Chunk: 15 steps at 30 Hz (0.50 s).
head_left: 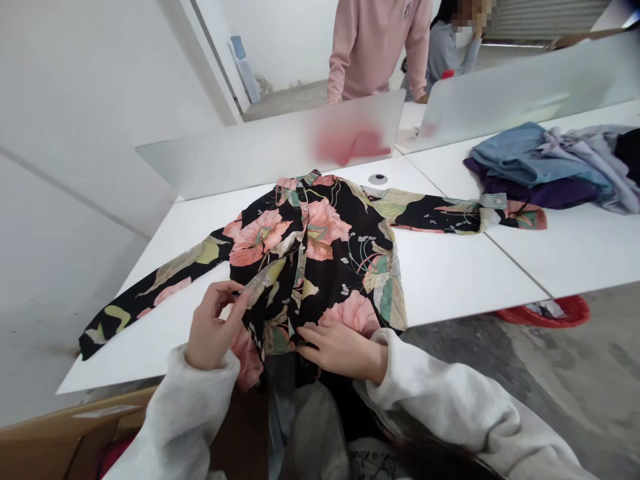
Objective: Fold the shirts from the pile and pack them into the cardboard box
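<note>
A long-sleeved black floral shirt with large pink flowers lies front up, its collar at the far side and both sleeves spread. My left hand pinches the edge of its left front panel between thumb and fingertips, lifting that fabric a little. Lower down, my right hand is at the hem beside the front opening, its fingers over the cloth and the thumb below, gripping it lightly. The hem hangs over the near table edge. Fabric under both hands is partly hidden.
The white table has frosted dividers behind it. Folded clothes are piled at the right. A round grey disc sits past the collar. Below are a red bin and a cardboard box. A person in pink stands opposite.
</note>
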Available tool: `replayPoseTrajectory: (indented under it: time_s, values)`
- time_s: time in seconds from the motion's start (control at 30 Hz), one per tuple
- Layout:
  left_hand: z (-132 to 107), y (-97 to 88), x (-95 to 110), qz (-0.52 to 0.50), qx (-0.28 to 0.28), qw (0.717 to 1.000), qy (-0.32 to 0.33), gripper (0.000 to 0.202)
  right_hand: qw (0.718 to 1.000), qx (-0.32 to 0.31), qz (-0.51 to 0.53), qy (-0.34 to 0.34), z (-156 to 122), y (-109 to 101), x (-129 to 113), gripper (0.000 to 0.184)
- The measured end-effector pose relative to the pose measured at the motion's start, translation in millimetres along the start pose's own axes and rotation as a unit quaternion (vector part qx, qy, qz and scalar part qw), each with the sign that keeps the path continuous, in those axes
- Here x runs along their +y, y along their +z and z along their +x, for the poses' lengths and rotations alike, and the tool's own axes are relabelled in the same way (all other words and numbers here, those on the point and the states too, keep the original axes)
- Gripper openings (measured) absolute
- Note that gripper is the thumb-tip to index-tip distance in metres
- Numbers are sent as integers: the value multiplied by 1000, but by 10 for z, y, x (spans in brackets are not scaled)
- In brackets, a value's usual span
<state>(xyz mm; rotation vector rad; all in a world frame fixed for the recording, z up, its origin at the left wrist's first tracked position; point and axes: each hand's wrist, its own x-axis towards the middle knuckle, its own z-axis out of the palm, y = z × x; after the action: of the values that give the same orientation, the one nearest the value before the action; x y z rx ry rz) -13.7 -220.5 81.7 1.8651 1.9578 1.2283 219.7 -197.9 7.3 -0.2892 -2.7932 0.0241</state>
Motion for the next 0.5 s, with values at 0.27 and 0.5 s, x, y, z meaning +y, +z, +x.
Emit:
replayPoseTrajectory:
  time_s: [0.27,0.5]
  values:
    - [-124,255,255,69,-338,921,181,31,999,27,47,2,-97,15,-37,22]
    - [649,245,-47,161,-370,897,178,38,909,123,-4,398,-965,-386,339,30]
